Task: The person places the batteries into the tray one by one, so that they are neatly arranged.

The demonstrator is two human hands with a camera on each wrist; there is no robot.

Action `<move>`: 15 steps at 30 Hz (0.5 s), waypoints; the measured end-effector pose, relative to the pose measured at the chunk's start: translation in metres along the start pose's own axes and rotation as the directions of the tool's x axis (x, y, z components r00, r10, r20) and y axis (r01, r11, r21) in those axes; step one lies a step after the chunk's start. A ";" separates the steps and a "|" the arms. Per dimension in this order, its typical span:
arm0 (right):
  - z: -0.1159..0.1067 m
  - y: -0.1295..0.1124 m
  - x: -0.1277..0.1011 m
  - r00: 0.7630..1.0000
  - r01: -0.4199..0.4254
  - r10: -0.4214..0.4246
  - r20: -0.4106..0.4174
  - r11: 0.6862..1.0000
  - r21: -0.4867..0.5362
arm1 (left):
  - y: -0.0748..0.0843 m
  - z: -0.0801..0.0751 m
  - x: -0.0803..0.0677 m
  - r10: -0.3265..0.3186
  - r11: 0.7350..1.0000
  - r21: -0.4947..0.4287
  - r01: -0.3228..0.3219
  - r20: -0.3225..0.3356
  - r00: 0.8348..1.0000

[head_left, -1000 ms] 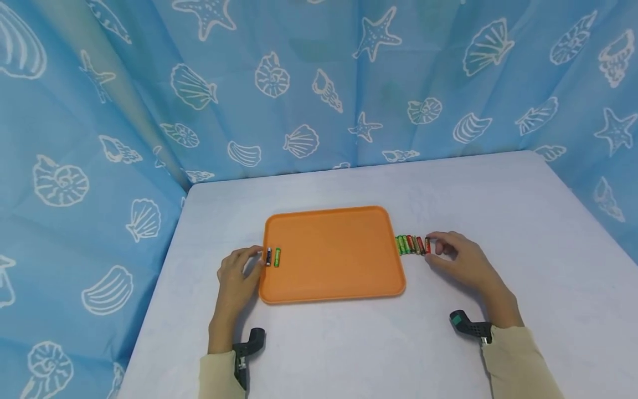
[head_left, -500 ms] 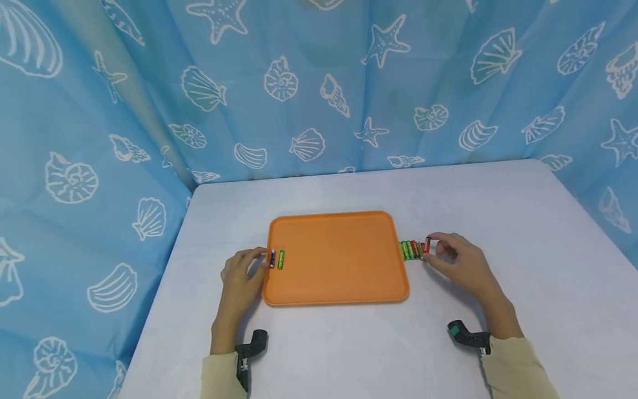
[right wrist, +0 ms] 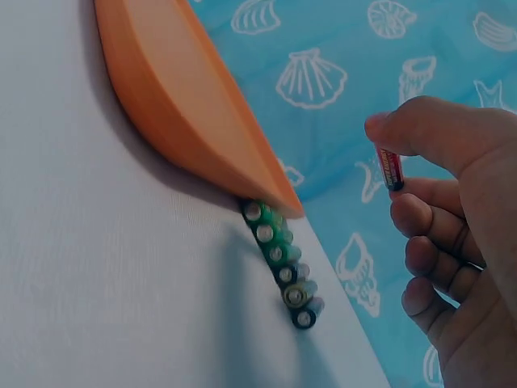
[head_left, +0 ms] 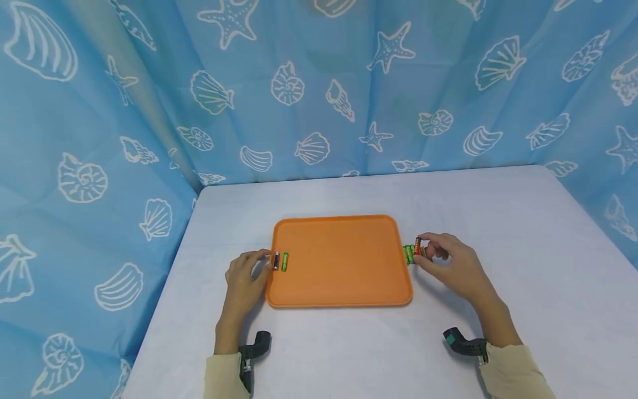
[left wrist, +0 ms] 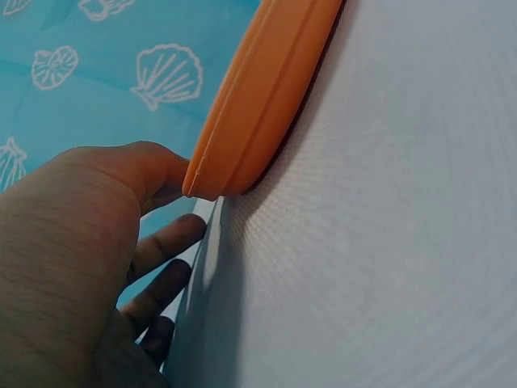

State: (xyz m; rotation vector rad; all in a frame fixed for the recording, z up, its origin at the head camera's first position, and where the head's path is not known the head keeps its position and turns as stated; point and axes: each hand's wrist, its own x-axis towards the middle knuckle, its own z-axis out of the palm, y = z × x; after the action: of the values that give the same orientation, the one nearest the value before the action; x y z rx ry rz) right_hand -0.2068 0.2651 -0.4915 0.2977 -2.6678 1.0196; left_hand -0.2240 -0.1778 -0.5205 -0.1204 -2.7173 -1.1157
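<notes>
Change over the last second: red battery (head_left: 417, 246) is off the outer end of the row and up in the air, with right hand (head_left: 451, 263) shifted in toward the tray (head_left: 344, 263). Clock centred on the tray, head view: that battery is just outside the 3 o'clock edge, long axis about 12-to-6. Right grip pinches it end to end between thumb and forefinger; other fingers carry nothing. Battery row (right wrist: 276, 254) lies on the table (head_left: 344, 354) at 3 o'clock, running out from the tray edge; right wrist view shows six ends, greens nearest the tray. Left hand (head_left: 246, 280) hasn't really moved: thumb and forefinger at the 9 o'clock edge, can't tell if they pinch it or only rest there. Inside the tray at 9 o'clock: dark battery (head_left: 276, 260), green battery (head_left: 284, 261) just beside it, both unchanged. My read: pick done, row one shorter, battery in transit, not set down yet.
</notes>
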 end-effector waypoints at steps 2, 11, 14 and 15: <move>0.000 -0.003 0.003 1.000 0.015 -0.016 -0.005 1.000 -0.005 | 0.001 0.000 0.002 0.006 1.000 -0.004 -0.006 -0.003 1.000; 0.003 -0.018 0.013 0.999 0.049 -0.049 0.001 0.999 -0.015 | -0.001 0.000 0.006 0.005 1.000 0.001 -0.005 0.006 1.000; 0.007 -0.026 0.016 0.998 0.062 -0.062 0.032 0.998 0.009 | -0.003 0.001 0.003 0.000 1.000 0.003 0.000 0.004 1.000; 0.008 -0.029 0.016 0.997 0.066 -0.067 0.043 0.998 0.016 | -0.004 0.002 0.001 -0.004 1.000 0.003 0.004 0.004 1.000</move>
State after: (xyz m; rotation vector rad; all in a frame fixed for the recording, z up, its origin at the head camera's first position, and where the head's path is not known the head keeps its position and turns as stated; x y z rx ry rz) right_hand -0.2154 0.2374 -0.4741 0.4131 -2.6704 1.0238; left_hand -0.2260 -0.1793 -0.5243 -0.1174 -2.7241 -1.1133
